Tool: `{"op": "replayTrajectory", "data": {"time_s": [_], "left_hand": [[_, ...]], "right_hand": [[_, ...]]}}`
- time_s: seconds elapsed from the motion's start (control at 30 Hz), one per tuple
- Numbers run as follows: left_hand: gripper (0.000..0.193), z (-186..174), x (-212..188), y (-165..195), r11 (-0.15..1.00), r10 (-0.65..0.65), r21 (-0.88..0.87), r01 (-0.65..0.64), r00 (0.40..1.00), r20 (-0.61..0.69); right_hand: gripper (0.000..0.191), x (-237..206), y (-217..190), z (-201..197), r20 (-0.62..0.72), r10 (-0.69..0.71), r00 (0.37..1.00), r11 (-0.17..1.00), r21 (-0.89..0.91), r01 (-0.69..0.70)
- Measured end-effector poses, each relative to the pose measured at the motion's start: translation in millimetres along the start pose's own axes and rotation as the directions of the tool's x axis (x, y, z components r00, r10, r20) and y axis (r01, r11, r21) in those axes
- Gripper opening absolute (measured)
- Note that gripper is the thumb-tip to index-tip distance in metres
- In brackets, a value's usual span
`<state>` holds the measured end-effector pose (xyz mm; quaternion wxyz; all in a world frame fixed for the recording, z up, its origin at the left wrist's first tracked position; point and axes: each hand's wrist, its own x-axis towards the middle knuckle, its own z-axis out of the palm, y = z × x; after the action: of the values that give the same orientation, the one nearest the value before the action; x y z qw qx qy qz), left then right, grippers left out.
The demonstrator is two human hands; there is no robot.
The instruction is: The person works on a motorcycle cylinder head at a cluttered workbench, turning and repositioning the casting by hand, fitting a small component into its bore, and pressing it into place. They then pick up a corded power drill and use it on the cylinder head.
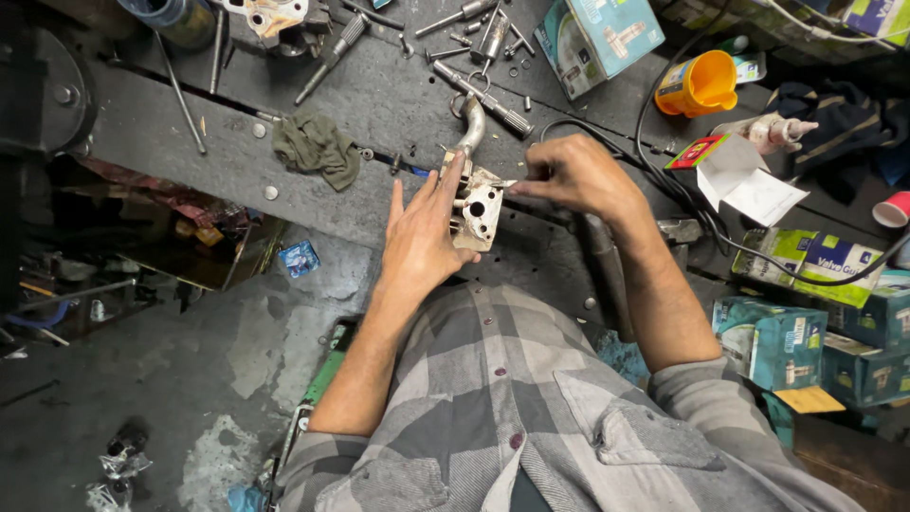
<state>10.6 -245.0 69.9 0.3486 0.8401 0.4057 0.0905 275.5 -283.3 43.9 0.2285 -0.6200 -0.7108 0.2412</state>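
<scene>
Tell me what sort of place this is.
Most likely a mechanic's repair workshop: a grimy metal workbench strewn with bolts and shafts, an oily rag, boxed spare parts, and hands working on a metal engine part.

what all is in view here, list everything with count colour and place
metal part with bent pipe: one, grey, bench centre
rag: one, olive green, bench left of centre
cup: one, orange, upper right
boxes: several, teal, right side
loose bolts and shafts: many, steel, top of bench
cable: one, black, right
left hand: flat against the part's left side
right hand: pinching a small thin tool at the part
</scene>
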Motion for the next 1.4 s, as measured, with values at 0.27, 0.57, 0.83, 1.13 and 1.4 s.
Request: {"op": "replayTrajectory", "data": {"time_s": [0.27, 0.57, 0.83, 1.13, 1.4], "left_hand": [[0.14, -3.0, -0.6, -1.4, 1.0, 0.003, -0.017, -0.003, 1.0, -0.014], [0.14, -3.3, 0.3, -4.0, 1.0, 0.012, 0.0, -0.012, 1.0, -0.008], [0.141, -3.2, -1.1, -3.1, 1.0, 0.027, 0.002, -0.027, 1.0, -0.009], [0.142, -2.9, -2.0, -5.0, 1.0, 0.021, 0.007, -0.021, 1.0, -0.009], [0.142, -1.5, -2.0, -8.5, 0.999, 0.043, -0.004, -0.043, 0.999, -0.02]], "right_hand": [[0.045, -0.6, 2.3, -0.9, 0.165, 0.074, 0.983, 0.984, 0.149, -0.099], [0.05, -6.7, -15.8, 9.1, 0.142, 0.069, 0.987, 0.991, 0.103, -0.084], [0.049, -1.7, -18.6, 5.0, 0.041, 0.135, 0.99, 0.99, 0.036, -0.137], [0.055, -5.0, -18.2, 8.1, 0.192, 0.073, 0.979, 0.994, 0.061, -0.086], [0.05, -2.1, -16.7, 14.8, 0.183, 0.145, 0.972, 0.983, 0.082, -0.162]]}}
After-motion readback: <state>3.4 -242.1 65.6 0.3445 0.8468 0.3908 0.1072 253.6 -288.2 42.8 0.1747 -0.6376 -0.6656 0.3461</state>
